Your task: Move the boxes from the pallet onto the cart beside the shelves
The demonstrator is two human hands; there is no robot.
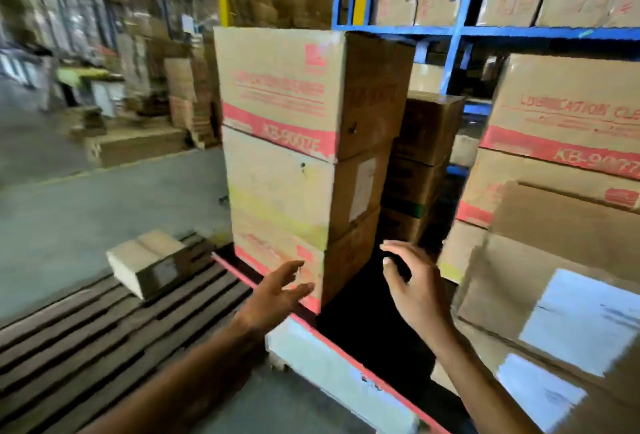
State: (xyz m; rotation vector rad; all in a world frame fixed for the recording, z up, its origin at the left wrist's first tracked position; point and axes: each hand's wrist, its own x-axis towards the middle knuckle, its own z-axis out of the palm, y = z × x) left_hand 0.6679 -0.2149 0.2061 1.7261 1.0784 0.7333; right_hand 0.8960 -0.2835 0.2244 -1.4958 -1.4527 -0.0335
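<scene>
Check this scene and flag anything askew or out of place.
The top box of the three-box stack overhangs the ones below and sits slightly twisted. One small box lies alone, at an angle, on the wooden pallet.

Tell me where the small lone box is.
In the head view, the small box lies low on the left, on the wooden pallet, left of the stacked boxes.
</scene>
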